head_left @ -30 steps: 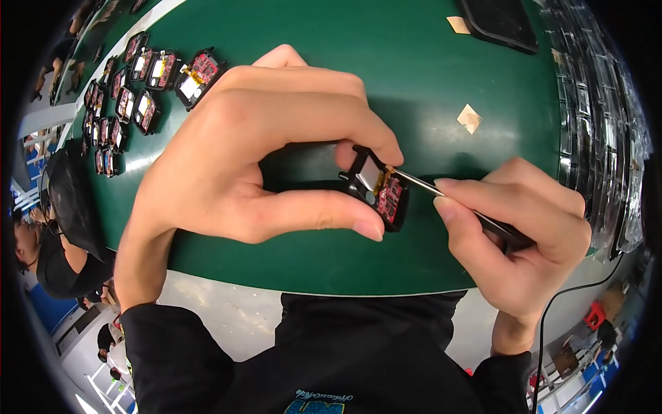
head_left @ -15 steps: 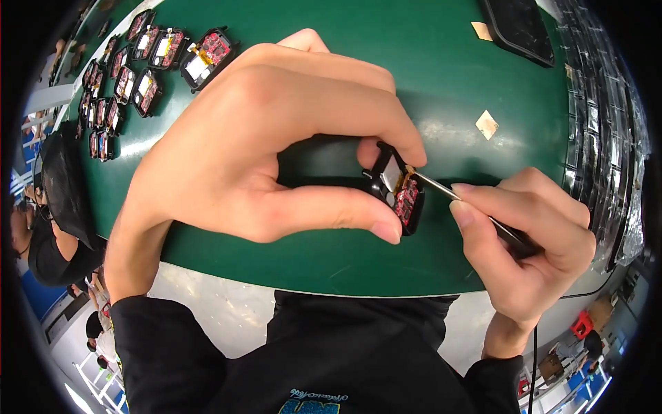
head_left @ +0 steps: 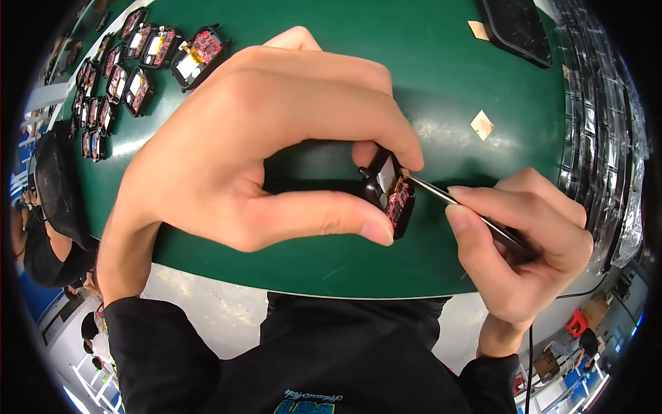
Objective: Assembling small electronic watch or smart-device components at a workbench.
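Observation:
Between thumb and fingers, my left hand (head_left: 276,138) grips a small black open device casing (head_left: 389,186) above the table. A red circuit board, a silvery-white block and an orange ribbon strip show inside it. My right hand (head_left: 527,238) is closed round a pair of metal tweezers (head_left: 476,214). Their tip reaches the orange strip at the casing's upper right edge, close to my left fingertip. Whether the tweezers pinch the strip is too small to tell. Similar open casings (head_left: 200,58) lie beyond my left hand.
Several more open casings (head_left: 138,90) stand grouped at the table's far left. A small pale diamond-shaped piece (head_left: 483,125) lies on the green table (head_left: 441,83). At the far right rests a black tray-like object (head_left: 518,31). Stacked clear plastic trays (head_left: 596,138) line the right edge.
The casing has tilted slightly in my left hand and my thumb sits a little lower. The tweezers stay at the orange strip. The whole view has shifted slightly.

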Motion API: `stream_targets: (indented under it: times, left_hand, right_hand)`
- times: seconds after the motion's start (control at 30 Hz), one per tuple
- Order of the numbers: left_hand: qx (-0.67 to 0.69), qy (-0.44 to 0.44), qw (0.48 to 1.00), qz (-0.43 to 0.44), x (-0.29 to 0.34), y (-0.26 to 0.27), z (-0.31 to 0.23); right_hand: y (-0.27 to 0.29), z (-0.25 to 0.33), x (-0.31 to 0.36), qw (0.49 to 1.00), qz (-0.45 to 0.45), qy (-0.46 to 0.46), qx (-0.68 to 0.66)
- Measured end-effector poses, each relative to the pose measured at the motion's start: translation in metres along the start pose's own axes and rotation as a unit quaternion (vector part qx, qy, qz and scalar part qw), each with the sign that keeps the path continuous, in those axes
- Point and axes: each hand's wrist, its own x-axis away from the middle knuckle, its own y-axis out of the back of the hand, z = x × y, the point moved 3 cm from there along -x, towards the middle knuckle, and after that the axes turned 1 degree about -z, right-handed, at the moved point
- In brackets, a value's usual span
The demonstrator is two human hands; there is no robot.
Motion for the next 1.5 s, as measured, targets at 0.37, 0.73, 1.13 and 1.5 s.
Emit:
stream_targets:
  times: [0.37,0.73,1.13,1.5]
  left_hand:
    - [-0.002,-0.012,1.0,-0.008,0.001,-0.003,0.004]
    - [0.039,-0.002,0.996,-0.079,0.002,-0.009,0.01]
    - [-0.072,0.022,0.996,0.054,-0.002,0.007,0.003]
    - [-0.072,0.026,0.996,0.055,-0.002,0.008,0.001]
  right_hand:
    - [-0.001,0.0,-0.001,1.0,0.003,-0.014,-0.001]
    - [0.002,-0.004,-0.002,0.999,0.006,0.03,-0.017]
    - [0.0,-0.007,-0.002,0.999,0.01,0.047,-0.001]
    - [0.0,-0.004,-0.003,0.998,0.023,0.06,0.005]
